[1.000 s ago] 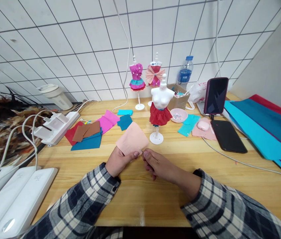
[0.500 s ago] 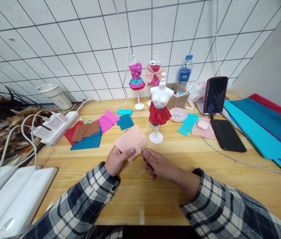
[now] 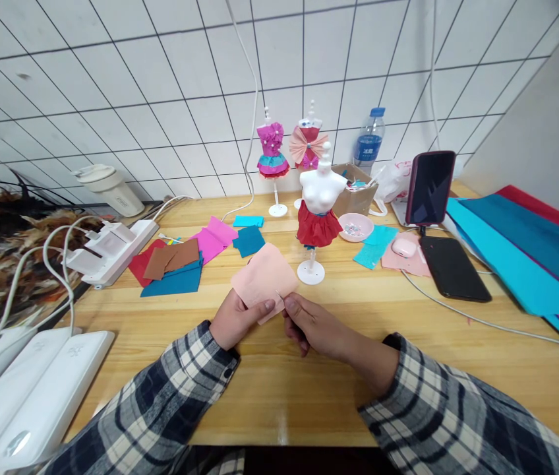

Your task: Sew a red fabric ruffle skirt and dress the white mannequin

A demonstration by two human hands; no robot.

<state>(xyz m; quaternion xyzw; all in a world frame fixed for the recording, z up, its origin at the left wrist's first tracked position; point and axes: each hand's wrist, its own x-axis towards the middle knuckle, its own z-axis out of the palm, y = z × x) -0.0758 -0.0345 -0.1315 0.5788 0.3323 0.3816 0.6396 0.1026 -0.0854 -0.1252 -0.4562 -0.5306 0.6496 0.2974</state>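
Note:
A light pink piece of fabric [image 3: 264, 274] is pinched between the thumb and fingers of my left hand [image 3: 240, 316], held above the table. My right hand [image 3: 312, 324] closes on a thin needle [image 3: 278, 295], whose tip shows against the fabric's right edge. Whether it pierces the cloth I cannot tell. Just beyond both hands stands a small white dress form [image 3: 322, 188] in a gathered red skirt [image 3: 317, 226]. Behind it are two more dress forms, one in a magenta and teal dress [image 3: 272, 148], the other with a pink bow [image 3: 308, 146].
Felt-like scraps in brown [image 3: 180, 256], magenta [image 3: 214, 237] and teal [image 3: 250, 241] lie to the left. Right of the dress form are a pink dish of beads [image 3: 356, 227], a cardboard box [image 3: 353, 194] and a black phone [image 3: 455, 269]. A power strip [image 3: 116, 254] occupies the far left.
The pink fabric has shifted slightly to the right and turned a little. The needle tip now shows over the fabric beside my left thumb. Both hands keep their grip.

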